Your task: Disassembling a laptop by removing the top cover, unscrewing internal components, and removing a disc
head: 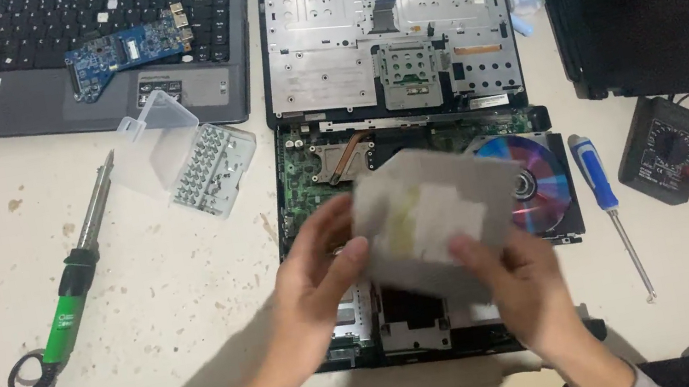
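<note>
A blurred, flat grey metal drive (427, 212) with a pale label hangs just above the opened laptop base (305, 181), the left hand (315, 268) and right hand (512, 273) each clamped in a grip on an edge.

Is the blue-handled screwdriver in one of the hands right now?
No, the blue-handled screwdriver lies on the table right of the opened laptop, while the left hand and right hand hold a blurred grey flat part.
</note>
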